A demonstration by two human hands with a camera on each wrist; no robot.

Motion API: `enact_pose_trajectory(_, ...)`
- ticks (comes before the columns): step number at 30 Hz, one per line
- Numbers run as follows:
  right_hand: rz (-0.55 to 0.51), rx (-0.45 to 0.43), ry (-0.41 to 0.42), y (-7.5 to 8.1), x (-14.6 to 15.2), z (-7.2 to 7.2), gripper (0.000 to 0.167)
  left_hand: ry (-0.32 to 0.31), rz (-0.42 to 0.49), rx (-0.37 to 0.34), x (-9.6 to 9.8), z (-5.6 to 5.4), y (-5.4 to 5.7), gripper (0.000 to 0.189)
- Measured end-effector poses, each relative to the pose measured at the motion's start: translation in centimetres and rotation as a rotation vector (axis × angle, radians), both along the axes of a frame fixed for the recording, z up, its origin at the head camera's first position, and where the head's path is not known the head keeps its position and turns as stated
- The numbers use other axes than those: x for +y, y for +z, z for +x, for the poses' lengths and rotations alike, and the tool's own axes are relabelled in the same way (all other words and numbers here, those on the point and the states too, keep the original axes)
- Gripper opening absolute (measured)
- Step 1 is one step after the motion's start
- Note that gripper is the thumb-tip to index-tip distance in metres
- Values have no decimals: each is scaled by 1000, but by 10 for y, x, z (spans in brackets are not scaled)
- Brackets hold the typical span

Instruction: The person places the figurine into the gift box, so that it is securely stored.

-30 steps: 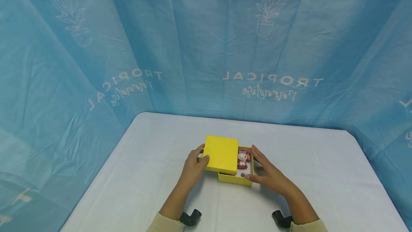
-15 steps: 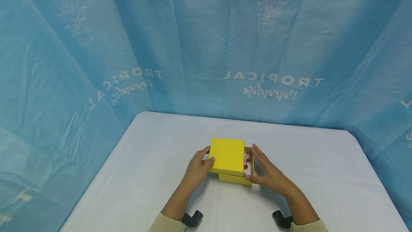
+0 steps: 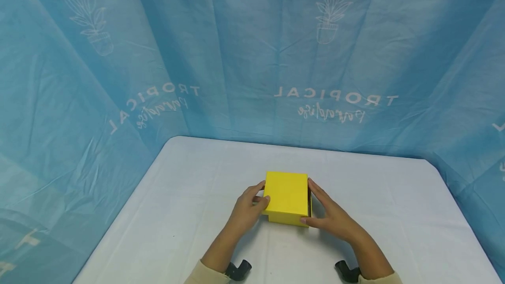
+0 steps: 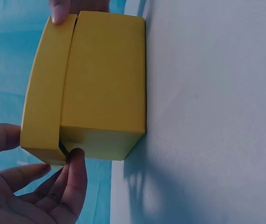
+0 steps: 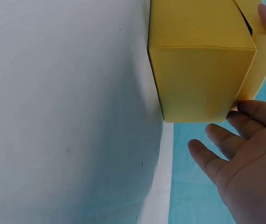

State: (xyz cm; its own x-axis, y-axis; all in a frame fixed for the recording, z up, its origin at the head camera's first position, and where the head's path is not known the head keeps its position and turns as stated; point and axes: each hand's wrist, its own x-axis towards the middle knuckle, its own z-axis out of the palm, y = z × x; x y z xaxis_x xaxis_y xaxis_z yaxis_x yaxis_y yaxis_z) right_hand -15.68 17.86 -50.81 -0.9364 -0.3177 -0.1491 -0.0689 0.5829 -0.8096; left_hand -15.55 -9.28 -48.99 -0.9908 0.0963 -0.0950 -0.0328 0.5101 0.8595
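Observation:
A yellow box (image 3: 287, 219) stands on the table with its matching yellow lid (image 3: 286, 192) over nearly all of its top. My left hand (image 3: 245, 211) grips the lid's left end, thumb at the front and fingers behind. In the left wrist view, the lid (image 4: 46, 84) sits slightly askew, with a narrow dark gap along its lower edge. My right hand (image 3: 335, 217) spans the right end, thumb at the front corner and forefinger at the back one. Its other fingers are spread beside the box (image 5: 198, 84) in the right wrist view. The box's contents are hidden.
A white cloth covers the table (image 3: 189, 214). Blue curtains (image 3: 244, 56) with white plant prints and mirrored lettering hang behind it and at both sides. A black curved piece (image 3: 239, 271) sits at the left wrist, and a similar black piece (image 3: 347, 271) at the right.
My left hand has slid the lid rightward and slightly down over the box, covering the red and white figurine that showed inside. The right hand has stayed in place at the right end.

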Motion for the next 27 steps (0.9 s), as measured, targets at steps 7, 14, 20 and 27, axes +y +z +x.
enact_pose_trajectory(7,-2,-30,-19,4,3,3,110,-25,28,6,1,2,1,57)
enact_pose_trajectory(14,-46,-33,-9,6,6,5,110,-9,4,-10,5,3,1,57)
enact_pose_trajectory(20,-68,-23,1,3,8,5,108,-17,6,-11,6,3,1,59)
enact_pose_trajectory(27,-84,-28,2,0,9,5,108,-32,17,-14,6,3,0,60)
